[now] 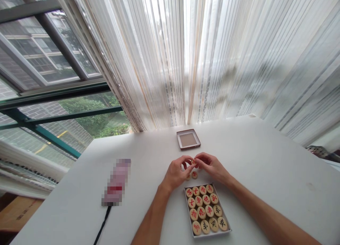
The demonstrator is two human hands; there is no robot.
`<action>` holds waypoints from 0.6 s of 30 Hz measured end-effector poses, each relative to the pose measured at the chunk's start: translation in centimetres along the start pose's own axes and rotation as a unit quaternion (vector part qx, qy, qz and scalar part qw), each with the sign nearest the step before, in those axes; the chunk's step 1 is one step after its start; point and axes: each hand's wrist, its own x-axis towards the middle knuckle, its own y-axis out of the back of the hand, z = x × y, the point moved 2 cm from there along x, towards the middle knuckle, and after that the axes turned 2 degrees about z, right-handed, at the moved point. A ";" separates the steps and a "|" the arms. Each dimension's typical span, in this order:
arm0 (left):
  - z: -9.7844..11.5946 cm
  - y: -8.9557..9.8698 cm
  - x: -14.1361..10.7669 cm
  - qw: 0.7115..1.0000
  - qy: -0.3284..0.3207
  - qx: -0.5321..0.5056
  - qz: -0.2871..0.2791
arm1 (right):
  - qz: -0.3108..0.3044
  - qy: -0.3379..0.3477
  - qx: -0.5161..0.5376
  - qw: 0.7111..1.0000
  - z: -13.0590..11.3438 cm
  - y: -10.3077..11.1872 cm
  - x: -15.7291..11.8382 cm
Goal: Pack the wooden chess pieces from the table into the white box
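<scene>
Above the white table, the fingertips of both hands meet around one round wooden Chinese chess piece [193, 161] with a red character. My left hand [177, 172] pinches it from the left, fingers curled. From the right, my right hand [211, 166] closes on the same piece with thumb and fingers. Just below them lies a chess piece [194, 174] on the table; another piece [188, 177] beside it is partly covered by my left hand. Nearer to me, a shallow box [212, 235] holds rows of pieces, most with red characters and several with black ones.
An open box lid [188, 140] lies beyond my hands on the white table [148, 160]. At the left is a pixelated pinkish object [117, 183] with a black cord [103, 225]. Striped sheer curtains [164, 60] hang behind the table, and a cardboard box [20, 215] stands lower left.
</scene>
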 end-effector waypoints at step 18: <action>-0.7 0.3 0.1 1.000 0.019 -0.005 0.014 | -0.033 0.002 0.038 0.999 0.3 0.2 0.0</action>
